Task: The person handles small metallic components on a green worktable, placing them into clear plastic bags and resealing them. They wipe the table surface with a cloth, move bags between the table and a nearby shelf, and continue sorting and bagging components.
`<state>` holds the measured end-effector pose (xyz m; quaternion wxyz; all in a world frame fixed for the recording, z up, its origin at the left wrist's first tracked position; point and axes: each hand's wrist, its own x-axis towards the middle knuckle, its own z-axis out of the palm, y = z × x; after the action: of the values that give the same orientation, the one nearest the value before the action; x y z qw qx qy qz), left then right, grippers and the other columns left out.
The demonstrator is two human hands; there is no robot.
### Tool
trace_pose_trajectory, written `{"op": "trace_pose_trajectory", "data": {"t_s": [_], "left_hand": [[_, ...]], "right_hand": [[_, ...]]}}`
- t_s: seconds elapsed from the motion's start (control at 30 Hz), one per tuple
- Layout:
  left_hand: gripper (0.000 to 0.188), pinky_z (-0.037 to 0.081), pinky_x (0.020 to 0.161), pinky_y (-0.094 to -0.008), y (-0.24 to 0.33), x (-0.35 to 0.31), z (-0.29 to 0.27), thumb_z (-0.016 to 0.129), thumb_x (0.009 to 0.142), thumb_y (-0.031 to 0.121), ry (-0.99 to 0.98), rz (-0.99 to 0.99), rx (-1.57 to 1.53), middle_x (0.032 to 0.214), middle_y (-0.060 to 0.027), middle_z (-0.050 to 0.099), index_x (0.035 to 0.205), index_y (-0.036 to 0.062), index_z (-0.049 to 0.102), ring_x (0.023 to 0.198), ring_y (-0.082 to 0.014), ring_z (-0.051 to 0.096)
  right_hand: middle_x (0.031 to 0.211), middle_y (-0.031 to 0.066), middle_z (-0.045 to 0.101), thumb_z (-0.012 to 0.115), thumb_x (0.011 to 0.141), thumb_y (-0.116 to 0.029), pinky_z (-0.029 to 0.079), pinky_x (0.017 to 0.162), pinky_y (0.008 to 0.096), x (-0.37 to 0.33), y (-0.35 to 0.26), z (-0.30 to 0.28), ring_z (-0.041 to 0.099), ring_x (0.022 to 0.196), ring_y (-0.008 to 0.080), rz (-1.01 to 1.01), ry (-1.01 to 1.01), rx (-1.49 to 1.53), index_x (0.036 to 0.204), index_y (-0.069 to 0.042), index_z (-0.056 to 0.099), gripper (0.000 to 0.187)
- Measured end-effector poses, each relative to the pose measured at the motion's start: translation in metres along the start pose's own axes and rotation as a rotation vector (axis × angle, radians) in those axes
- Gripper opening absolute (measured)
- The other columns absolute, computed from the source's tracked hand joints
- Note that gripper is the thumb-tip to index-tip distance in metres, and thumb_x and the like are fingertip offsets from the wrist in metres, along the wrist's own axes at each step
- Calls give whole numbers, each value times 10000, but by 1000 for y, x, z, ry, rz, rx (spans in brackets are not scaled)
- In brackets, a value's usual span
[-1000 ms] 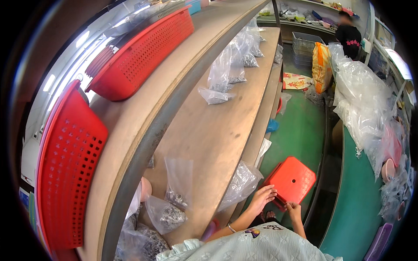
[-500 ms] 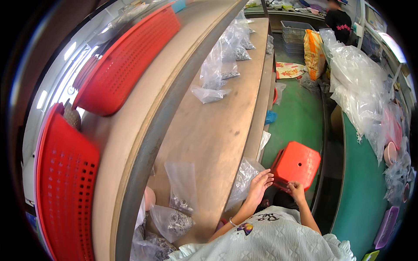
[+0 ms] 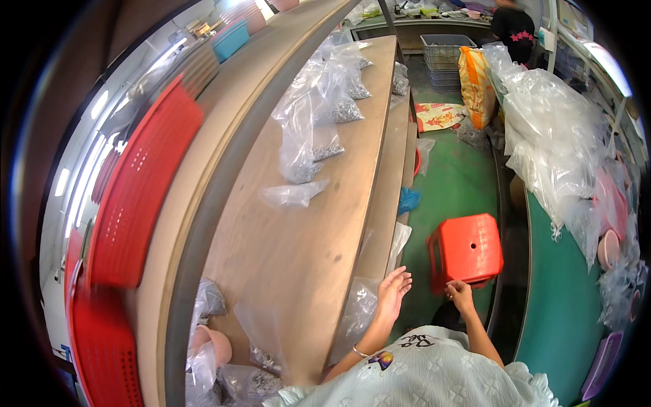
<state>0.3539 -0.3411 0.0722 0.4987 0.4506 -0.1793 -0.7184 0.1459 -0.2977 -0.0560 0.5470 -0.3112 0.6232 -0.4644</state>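
Observation:
My left hand (image 3: 393,290) is held out beside the shelf's edge, fingers stretched and apart, nothing in it. Curled in front of the red plastic stool (image 3: 472,245) is my right hand (image 3: 461,296), its fingers drawn together; what they hold, if anything, is too small to make out. The stool stands on the green floor, and the right hand overlaps its near edge in the view, so touch cannot be told. Left of my left hand, a clear plastic bag (image 3: 361,306) lies on a lower shelf.
On the wooden shelf (image 3: 291,237) stand several clear bags of small metal parts (image 3: 347,108). Red baskets (image 3: 146,197) fill the upper shelf. At right, plastic sheeting (image 3: 553,129) hangs over a green-topped table (image 3: 559,292). Grey crates (image 3: 447,51) and a person (image 3: 513,32) are farther off.
The view has shifted, and the shelf bags and baskets sit lower and farther left in it. My left hand has moved away from the stool, leftward; the right stays curled near it.

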Motion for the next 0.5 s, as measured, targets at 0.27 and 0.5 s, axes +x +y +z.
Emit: {"op": "trace_pose_trajectory", "data": {"t_s": [0.27, 0.5], "left_hand": [[281, 488, 681, -263, 52, 149, 98, 515, 840, 33, 71, 305, 179, 911, -97, 589, 1118, 6, 488, 784, -156, 575], [639, 363, 929, -357, 198, 287, 144, 631, 756, 111, 509, 895, 853, 1174, -195, 463, 1271, -61, 294, 1102, -271, 447]], "right_hand": [[720, 49, 591, 516, 838, -69, 425, 538, 207, 86, -12, -83, 530, 601, 89, 125, 121, 18, 874, 6, 585, 108], [720, 63, 582, 506, 839, -57, 443, 553, 225, 148, 2, -120, 549, 614, 119, 183, 31, 19, 886, 20, 569, 110]]}}
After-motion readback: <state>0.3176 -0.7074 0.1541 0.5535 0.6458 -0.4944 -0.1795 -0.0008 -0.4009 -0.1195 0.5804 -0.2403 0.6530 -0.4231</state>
